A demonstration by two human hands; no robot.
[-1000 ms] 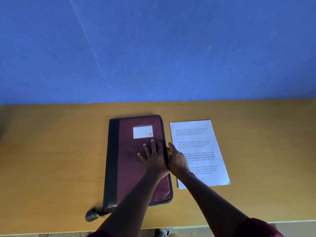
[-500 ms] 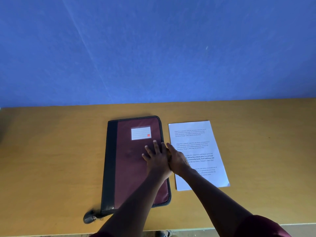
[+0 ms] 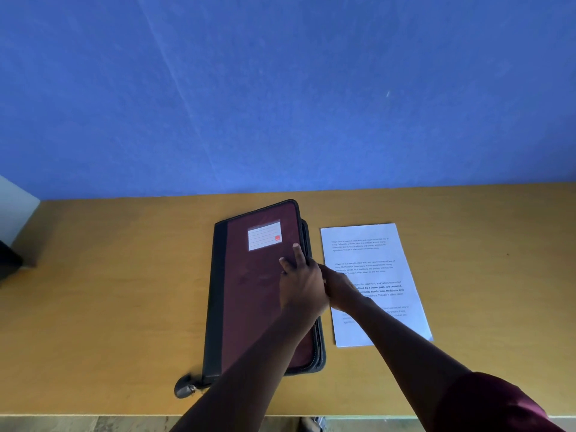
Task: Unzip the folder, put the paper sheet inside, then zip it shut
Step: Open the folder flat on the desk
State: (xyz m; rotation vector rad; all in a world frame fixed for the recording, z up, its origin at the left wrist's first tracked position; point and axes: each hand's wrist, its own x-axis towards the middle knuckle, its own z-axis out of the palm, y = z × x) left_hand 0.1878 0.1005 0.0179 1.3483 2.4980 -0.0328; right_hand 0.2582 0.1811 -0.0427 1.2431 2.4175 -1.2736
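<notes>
Folder (image 3: pixel 255 294): maroon cover w/ black spine strip and black zip edging; white label (image 3: pixel 264 234), ruled lines, small red square. Paper sheet (image 3: pixel 374 275): white, black printed text, some bold. Table (image 3: pixel 109 291): yellow-tan, plain. Wall (image 3: pixel 280 88): blue. Sleeve (image 3: pixel 486 403): maroon.

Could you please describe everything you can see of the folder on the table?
The folder is a tall maroon, fabric-looking case with a black spine strip on its left and a white lined label near the top. It lies on the wooden table, left of the paper sheet. Its cover is lifted along the right edge, showing a gap. The left hand rests on the cover; the right hand is at that edge.
</notes>
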